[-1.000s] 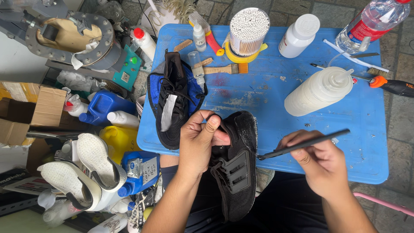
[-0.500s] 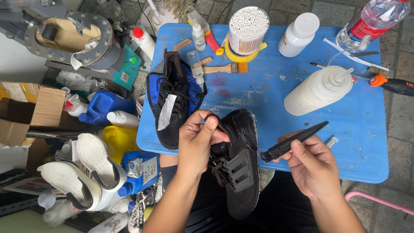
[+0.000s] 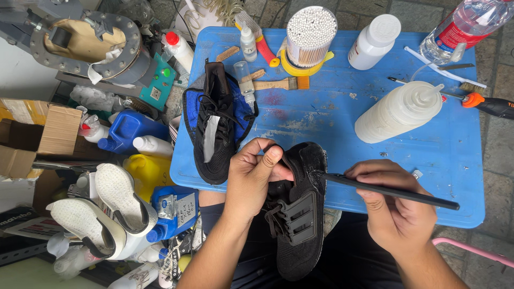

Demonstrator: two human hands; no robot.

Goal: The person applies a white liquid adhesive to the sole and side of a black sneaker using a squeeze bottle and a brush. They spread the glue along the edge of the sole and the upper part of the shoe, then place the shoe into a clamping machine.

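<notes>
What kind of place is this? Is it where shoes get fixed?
Probably, yes: it looks like a small shoe repair or cleaning stall. The left hand holds a black sneaker while the right hand brushes it. Loose white soles lie beside the blue table, which carries a squeeze bottle.

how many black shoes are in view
2. One black knit shoe is gripped by the left hand over the lap; the other black shoe lies on the blue plastic table. More may be hidden in the clutter.
</notes>
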